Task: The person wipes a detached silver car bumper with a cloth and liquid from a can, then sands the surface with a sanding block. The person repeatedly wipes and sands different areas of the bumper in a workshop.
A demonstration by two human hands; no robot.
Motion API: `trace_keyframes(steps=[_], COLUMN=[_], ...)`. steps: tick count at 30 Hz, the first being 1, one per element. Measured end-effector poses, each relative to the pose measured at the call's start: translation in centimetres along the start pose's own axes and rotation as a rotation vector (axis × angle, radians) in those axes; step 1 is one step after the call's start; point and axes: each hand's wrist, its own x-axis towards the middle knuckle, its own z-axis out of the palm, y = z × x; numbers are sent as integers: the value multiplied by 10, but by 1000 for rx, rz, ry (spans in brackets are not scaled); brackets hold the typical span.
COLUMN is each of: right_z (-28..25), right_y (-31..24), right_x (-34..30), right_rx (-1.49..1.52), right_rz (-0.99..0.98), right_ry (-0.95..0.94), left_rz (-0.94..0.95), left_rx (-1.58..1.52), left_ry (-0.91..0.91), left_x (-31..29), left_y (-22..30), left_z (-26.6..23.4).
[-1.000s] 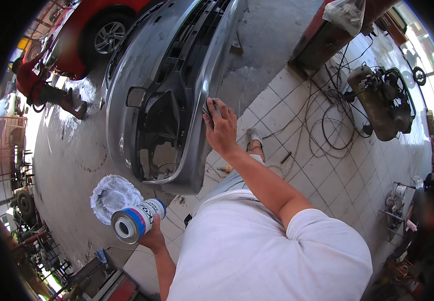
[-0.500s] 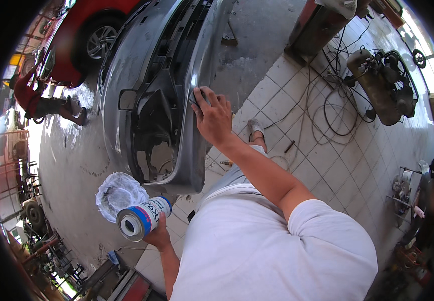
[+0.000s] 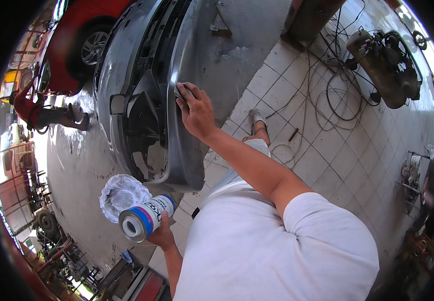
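My left hand (image 3: 161, 233) is wrapped round a metal can (image 3: 149, 216) with blue bands and a white label. The can is tilted, its round mouth showing at the lower left. Just beyond it is a white bowl-like thing (image 3: 121, 195) with a ruffled rim; I cannot tell what supports it. A grey car bumper (image 3: 184, 155) with black openings stands ahead of me. On its right edge rests my right hand (image 3: 197, 110), fingers bent over a small dark flat piece (image 3: 178, 93), mostly hidden beneath them.
A red car (image 3: 61, 55) stands at the far left, near a crouching person (image 3: 51, 115) in red. Cables and hoses (image 3: 335, 100) lie coiled on the white tiles beside an air compressor (image 3: 382, 70). A dark red post (image 3: 310, 22) rises behind. Metal racks and parts line both sides.
The view has shifted, so the bumper and my right hand appear farther left. My right hand stays on the bumper's edge, and the can stays in my left hand.
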Motion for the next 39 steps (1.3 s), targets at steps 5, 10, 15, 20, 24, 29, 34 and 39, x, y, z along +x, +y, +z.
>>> trace_keyframes(steps=[5, 10, 15, 20, 24, 29, 34, 39], right_z=[3, 7, -9, -8, -1, 15, 20, 21], right_y=[1, 24, 48, 33, 10, -3, -14, -15], right_x=[-12, 39, 24, -6, -12, -29, -29, -6], right_rx=[-20, 210, 453, 200, 56, 136, 173, 150], right_rz=[-17, 119, 269, 92, -20, 23, 124, 174], right_ry=[-28, 107, 99, 5, 13, 39, 40, 30], left_rz=[40, 1, -4, 13, 48, 66, 17, 10], left_rx=[-6, 23, -3, -12, -17, -5, -35, -23], left_ry=[8, -16, 16, 40, 20, 30, -3, -6], left_x=[-2, -6, -6, -5, 1, 1, -3, -9], left_y=[16, 17, 17, 8, 12, 13, 12, 8], left_z=[6, 7, 9, 13, 17, 16, 15, 10])
